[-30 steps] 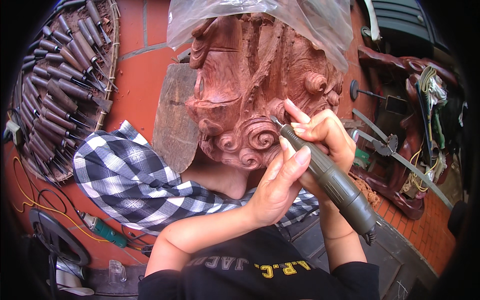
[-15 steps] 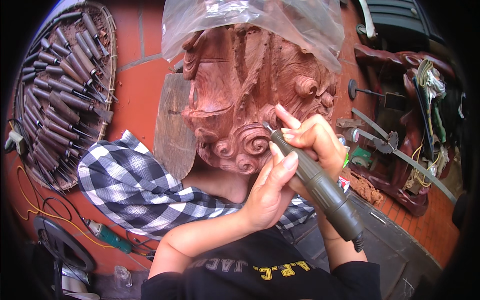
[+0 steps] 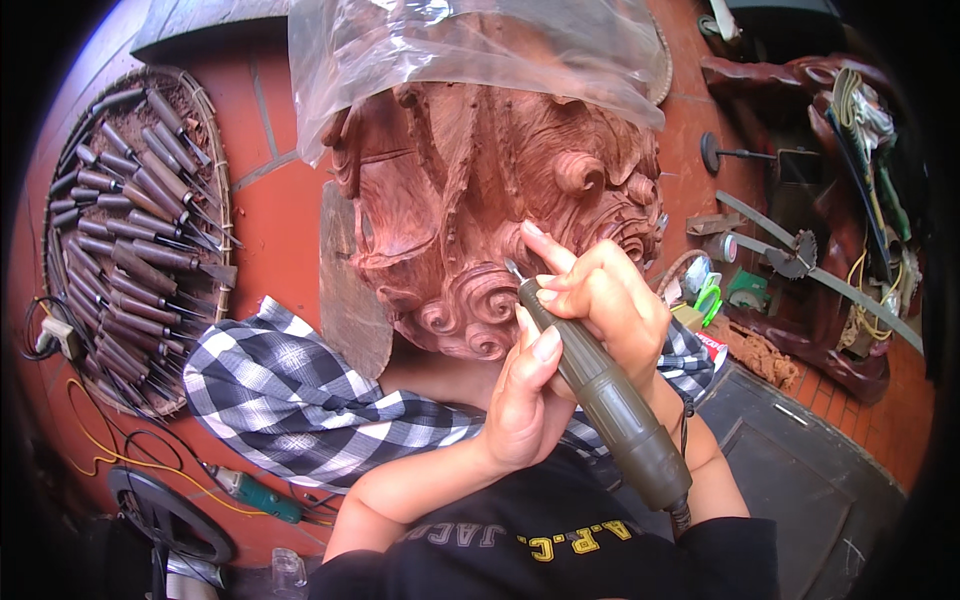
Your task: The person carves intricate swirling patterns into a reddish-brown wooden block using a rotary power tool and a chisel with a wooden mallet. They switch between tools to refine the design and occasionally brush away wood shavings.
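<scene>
A dark olive rotary carving handpiece [image 3: 620,425] slants from upper left to lower right, its thin metal bit at the scrolls of a reddish-brown wood carving [image 3: 420,220]. My right hand [image 3: 608,315] is closed around the upper part of the handpiece, its index finger stretched out against the wood. From below, my left hand [image 3: 525,405] also grips the tool, thumb close to the front end. Whether the bit actually touches the wood is hard to tell. Clear plastic sheeting [image 3: 470,50] covers the far part of the carving.
Many wooden-handled chisels [image 3: 140,260] lie in a round woven tray [image 3: 222,140] at left. A grey board [image 3: 355,300] stands beside the carving. A teal angle grinder [image 3: 262,497] and cords lie at lower left. A metal bar with a toothed disc [image 3: 795,258] is at right.
The whole view has shifted a little, with the chisel tray now lower. The handpiece's rear end has swung slightly left, while both hands keep their grip and the bit stays near the same scrolls.
</scene>
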A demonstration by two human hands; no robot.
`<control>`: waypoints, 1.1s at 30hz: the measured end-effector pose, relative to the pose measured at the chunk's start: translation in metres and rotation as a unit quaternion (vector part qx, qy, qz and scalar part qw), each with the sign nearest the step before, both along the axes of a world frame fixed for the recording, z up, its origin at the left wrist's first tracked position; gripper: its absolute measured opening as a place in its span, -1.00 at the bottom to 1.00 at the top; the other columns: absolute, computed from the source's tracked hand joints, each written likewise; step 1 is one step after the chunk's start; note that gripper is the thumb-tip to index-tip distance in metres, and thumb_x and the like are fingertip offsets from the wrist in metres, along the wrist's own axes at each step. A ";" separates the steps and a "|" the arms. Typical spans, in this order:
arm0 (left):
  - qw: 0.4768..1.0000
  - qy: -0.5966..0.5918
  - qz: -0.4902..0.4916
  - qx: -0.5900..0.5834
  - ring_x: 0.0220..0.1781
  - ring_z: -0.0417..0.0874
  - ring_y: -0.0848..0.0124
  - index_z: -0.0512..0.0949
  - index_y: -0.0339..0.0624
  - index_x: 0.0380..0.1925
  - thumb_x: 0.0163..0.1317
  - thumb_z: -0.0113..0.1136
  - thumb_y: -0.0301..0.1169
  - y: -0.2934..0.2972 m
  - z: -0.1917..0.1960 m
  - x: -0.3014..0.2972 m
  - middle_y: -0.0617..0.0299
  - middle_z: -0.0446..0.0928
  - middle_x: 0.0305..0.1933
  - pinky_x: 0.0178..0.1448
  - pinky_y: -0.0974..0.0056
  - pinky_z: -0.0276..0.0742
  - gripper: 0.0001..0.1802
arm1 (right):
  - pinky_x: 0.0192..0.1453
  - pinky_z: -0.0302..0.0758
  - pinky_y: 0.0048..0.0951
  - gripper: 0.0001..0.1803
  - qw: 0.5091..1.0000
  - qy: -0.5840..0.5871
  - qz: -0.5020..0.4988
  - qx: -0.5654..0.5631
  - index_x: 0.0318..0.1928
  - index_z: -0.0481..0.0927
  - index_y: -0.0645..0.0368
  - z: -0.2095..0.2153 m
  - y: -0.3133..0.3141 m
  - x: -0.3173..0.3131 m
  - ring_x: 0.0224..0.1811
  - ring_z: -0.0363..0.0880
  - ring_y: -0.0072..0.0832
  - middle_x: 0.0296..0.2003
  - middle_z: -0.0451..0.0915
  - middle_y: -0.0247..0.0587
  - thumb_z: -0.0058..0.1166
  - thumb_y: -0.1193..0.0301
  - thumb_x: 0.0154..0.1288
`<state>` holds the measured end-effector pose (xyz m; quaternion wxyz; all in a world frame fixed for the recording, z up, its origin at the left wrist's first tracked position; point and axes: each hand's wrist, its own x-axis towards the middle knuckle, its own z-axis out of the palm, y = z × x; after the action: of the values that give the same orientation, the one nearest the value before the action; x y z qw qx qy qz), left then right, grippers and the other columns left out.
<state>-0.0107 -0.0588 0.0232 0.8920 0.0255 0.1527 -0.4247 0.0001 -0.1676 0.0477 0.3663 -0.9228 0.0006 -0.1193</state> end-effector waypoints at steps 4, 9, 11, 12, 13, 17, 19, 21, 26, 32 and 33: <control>1.000 -0.006 0.002 0.010 0.34 0.34 0.35 0.02 -0.16 0.38 0.45 -0.05 -0.06 0.001 -0.001 0.000 0.10 0.29 0.22 0.45 0.17 0.22 -0.33 | -0.36 0.67 -0.36 -0.80 1.000 -0.013 -0.007 0.000 -0.31 0.55 0.27 -0.004 0.002 0.000 -0.24 0.76 -0.16 -0.20 0.64 0.19 0.29 0.57 0.05; 1.000 -0.007 -0.002 0.017 0.41 0.29 0.30 -0.03 -0.17 0.42 0.42 -0.03 -0.04 0.005 0.000 0.002 0.06 0.24 0.31 0.50 0.15 0.17 -0.25 | -0.33 0.67 -0.36 -0.81 1.000 -0.010 -0.005 0.022 -0.31 0.56 0.28 -0.005 0.004 -0.001 -0.26 0.76 -0.18 -0.21 0.64 0.20 0.28 0.58 0.05; 1.000 -0.008 -0.011 0.021 0.45 0.27 0.28 -0.05 -0.18 0.44 0.42 -0.03 -0.04 0.006 0.000 0.001 0.05 0.22 0.35 0.52 0.14 0.14 -0.23 | -0.31 0.67 -0.35 -0.81 1.000 -0.016 -0.006 0.019 -0.31 0.56 0.28 -0.008 0.003 -0.003 -0.26 0.75 -0.19 -0.20 0.64 0.21 0.29 0.57 0.04; 1.000 -0.011 -0.016 0.021 0.46 0.25 0.27 -0.05 -0.18 0.44 0.42 -0.03 -0.04 0.005 0.000 0.001 0.04 0.20 0.37 0.53 0.13 0.13 -0.23 | -0.23 0.67 -0.27 -0.81 1.000 -0.014 -0.006 0.017 -0.33 0.54 0.30 -0.007 0.004 -0.003 -0.26 0.74 -0.20 -0.23 0.61 0.17 0.30 0.60 0.04; 0.999 -0.013 -0.022 0.020 0.48 0.23 0.27 -0.06 -0.19 0.45 0.42 -0.03 -0.04 0.005 -0.001 0.000 0.03 0.19 0.39 0.53 0.13 0.12 -0.22 | -0.15 0.67 -0.19 -0.80 1.000 -0.012 -0.007 0.015 -0.35 0.53 0.31 -0.007 0.004 -0.003 -0.27 0.73 -0.22 -0.27 0.58 0.12 0.31 0.62 0.04; 1.000 -0.002 -0.005 0.012 0.47 0.24 0.28 -0.05 -0.19 0.44 0.43 -0.04 -0.05 0.006 0.001 0.001 0.04 0.19 0.39 0.53 0.13 0.14 -0.24 | 0.13 0.66 0.12 -0.74 1.000 0.008 0.000 0.020 -0.41 0.47 0.36 0.005 0.010 0.004 -0.32 0.68 -0.27 -0.42 0.44 -0.07 0.36 0.71 0.05; 1.000 -0.004 0.001 0.011 0.45 0.26 0.29 -0.05 -0.18 0.45 0.44 -0.05 -0.06 0.007 0.003 0.003 0.05 0.21 0.38 0.52 0.14 0.16 -0.25 | 0.12 0.67 0.12 -0.74 1.000 0.011 -0.005 0.018 -0.42 0.46 0.35 0.006 0.010 0.004 -0.33 0.68 -0.27 -0.43 0.44 -0.07 0.36 0.70 0.05; 1.000 -0.011 -0.012 -0.012 0.44 0.28 0.31 -0.05 -0.17 0.46 0.46 -0.06 -0.07 0.007 -0.001 0.003 0.07 0.23 0.36 0.51 0.15 0.17 -0.26 | 0.07 0.69 0.07 -0.74 1.000 0.005 -0.009 0.016 -0.42 0.46 0.34 0.003 0.008 0.003 -0.33 0.67 -0.27 -0.42 0.45 -0.07 0.36 0.68 0.05; 0.997 -0.054 -0.050 0.029 0.62 0.03 0.08 -0.05 -0.15 0.50 0.41 -0.12 0.15 0.005 0.001 0.004 -0.14 -0.07 0.59 0.64 0.04 -0.07 -0.14 | -0.17 0.71 -0.23 -0.79 1.000 -0.004 -0.009 0.004 -0.37 0.52 0.26 0.001 0.005 0.004 -0.13 0.74 -0.08 -0.38 0.56 -0.05 0.32 0.62 0.01; 0.998 -0.051 -0.043 -0.011 0.60 0.05 0.15 -0.08 -0.12 0.49 0.43 -0.10 0.13 0.005 -0.003 0.009 -0.08 -0.02 0.57 0.62 0.06 -0.04 -0.16 | -0.03 0.73 -0.14 -0.77 1.000 -0.004 -0.001 0.008 -0.34 0.52 0.29 0.003 0.004 0.010 -0.32 0.71 -0.22 -0.46 0.52 -0.09 0.28 0.65 -0.03; 0.998 -0.050 -0.043 -0.004 0.60 0.06 0.17 -0.09 -0.11 0.49 0.44 -0.10 0.12 0.005 -0.001 0.009 -0.05 0.00 0.55 0.62 0.07 -0.02 -0.17 | 0.00 0.73 -0.11 -0.77 1.000 -0.013 0.003 0.009 -0.34 0.51 0.30 0.002 0.004 0.011 -0.38 0.68 -0.26 -0.47 0.51 -0.09 0.28 0.66 -0.03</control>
<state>-0.0016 -0.0539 0.0219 0.8794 0.0497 0.1051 -0.4616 0.0115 -0.1638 0.0501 0.3746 -0.9180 -0.0065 -0.1303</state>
